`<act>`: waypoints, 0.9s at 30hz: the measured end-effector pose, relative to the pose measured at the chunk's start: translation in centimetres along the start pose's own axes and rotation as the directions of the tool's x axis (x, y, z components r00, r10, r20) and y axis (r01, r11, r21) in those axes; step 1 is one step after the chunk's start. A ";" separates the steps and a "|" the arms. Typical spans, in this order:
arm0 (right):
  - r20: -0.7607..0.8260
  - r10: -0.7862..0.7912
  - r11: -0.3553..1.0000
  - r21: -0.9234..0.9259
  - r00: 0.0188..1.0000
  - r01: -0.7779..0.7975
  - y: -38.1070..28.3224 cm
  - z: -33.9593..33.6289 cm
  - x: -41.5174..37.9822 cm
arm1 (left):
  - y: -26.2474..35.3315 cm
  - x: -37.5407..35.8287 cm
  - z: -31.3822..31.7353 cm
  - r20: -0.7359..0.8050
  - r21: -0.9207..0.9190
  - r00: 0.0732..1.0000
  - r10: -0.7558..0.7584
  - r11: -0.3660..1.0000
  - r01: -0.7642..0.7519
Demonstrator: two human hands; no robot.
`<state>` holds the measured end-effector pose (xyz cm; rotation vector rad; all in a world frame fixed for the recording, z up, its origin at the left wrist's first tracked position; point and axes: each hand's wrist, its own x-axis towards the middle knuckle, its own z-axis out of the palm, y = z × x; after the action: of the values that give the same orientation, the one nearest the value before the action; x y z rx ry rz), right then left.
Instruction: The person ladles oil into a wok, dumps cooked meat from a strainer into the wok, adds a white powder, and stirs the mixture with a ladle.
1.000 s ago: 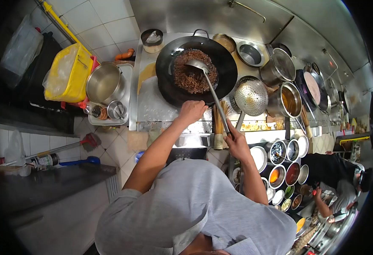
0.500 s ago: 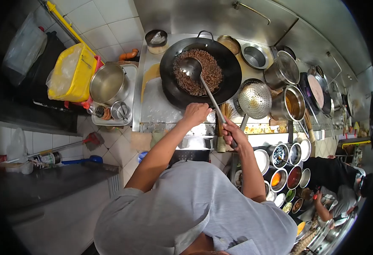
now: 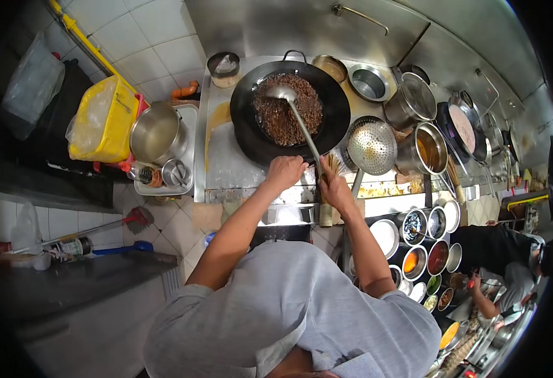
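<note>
A big black wok (image 3: 242,135) rests on the stove, holding dark brown minced food (image 3: 302,104) in glossy liquid. My left hand (image 3: 287,171) is closed at the wok's near rim; the exact part under the fingers is hidden. In my right hand (image 3: 334,188) is the long handle of a steel ladle (image 3: 303,126), fingers wrapped round it. The ladle's bowl sits tilted in the food, toward the wok's far left. Just right of the wok lies a perforated skimmer (image 3: 372,145), and a bamboo brush (image 3: 327,214) stands by my right hand.
Steel pots (image 3: 410,101) and a pan (image 3: 369,82) crowd the stove's right side. Bowls of sauces and ingredients (image 3: 413,261) fill the lower right, with another person (image 3: 510,286) beyond them. At left are a yellow bin (image 3: 103,120) and a steel pot (image 3: 157,135) on a tray.
The ladle's bowl has shifted in the food and turned, its back now facing up. My right hand has moved up toward the wok. More liquid shows around the food.
</note>
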<state>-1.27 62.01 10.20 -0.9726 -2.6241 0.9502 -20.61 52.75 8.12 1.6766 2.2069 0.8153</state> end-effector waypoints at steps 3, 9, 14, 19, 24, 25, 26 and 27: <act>0.119 0.083 0.990 -0.121 0.989 -0.068 0.5 0.0 -2.7 | -0.2 0.0 0.6 -0.065 0.034 0.996 0.058 0.998 -0.056; -0.208 0.417 0.862 0.399 0.885 -0.313 3.9 2.5 -12.6 | 0.1 0.1 0.1 0.027 0.016 1.000 -0.008 1.000 0.007; 0.386 0.680 0.223 0.701 0.623 -0.677 12.3 12.8 -22.7 | 0.1 0.2 0.4 0.010 0.039 1.000 0.001 0.999 -0.001; 0.647 0.650 -0.585 0.761 0.399 -0.282 19.6 18.9 -19.3 | 0.8 0.1 0.0 -0.002 0.061 1.000 -0.004 0.998 0.004; 0.562 0.665 -0.599 0.795 0.493 -0.098 26.1 22.0 -12.5 | 0.5 0.3 0.0 0.000 0.069 1.000 -0.008 0.998 0.008; 0.480 0.687 -0.571 0.821 0.545 -0.003 26.4 21.8 -11.2 | 0.6 0.2 0.1 -0.016 0.057 1.000 0.008 0.998 -0.007; 0.462 0.690 -0.572 0.820 0.557 0.029 26.5 21.5 -10.7 | 0.6 0.2 0.2 -0.033 0.043 0.999 0.025 0.999 -0.024; 0.443 0.694 -0.563 0.825 0.567 0.045 28.3 23.1 -11.1 | 0.7 0.1 0.1 -0.035 0.049 0.999 0.020 0.999 -0.018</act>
<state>13.30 59.71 -24.95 -1.2524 0.1238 2.0124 -20.00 53.01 8.45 1.7211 2.2548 0.8081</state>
